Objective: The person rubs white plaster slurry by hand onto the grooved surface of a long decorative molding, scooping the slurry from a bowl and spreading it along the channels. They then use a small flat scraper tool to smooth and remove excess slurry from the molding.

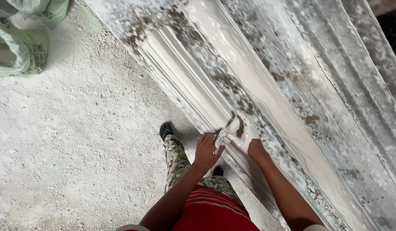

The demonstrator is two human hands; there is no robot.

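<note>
As the head camera looks straight down, both bare arms reach forward from the bottom edge toward a long white plaster moulding (232, 64) that runs diagonally across a dusty, spattered workbench (335, 85). The left hand (206, 149) sits at the near edge of the moulding, palm down, wrist bent slightly, its fingers curled around the lower end of a small plaster-caked tool (219, 141); the grip looks closed, though wet plaster hides exactly how the fingers wrap it. The right hand (247, 134) lies just beside it, further onto the moulding, so thickly coated in white plaster that single fingers are hard to make out. It seems cupped and pressed on the wet surface, touching the upper part of the same tool, but whether it grips it or only rests on it cannot be told. The 2 hands are nearly touching.

Below, camouflage trousers (178, 160) and a red striped shirt (213, 209) show, with 1 dark shoe (166, 128) on the pale gritty floor (69, 141) and the other half hidden under the left forearm. Both elbows are cut off by the frame. At top left, 2 green sacks (22, 49) are partly out of view.
</note>
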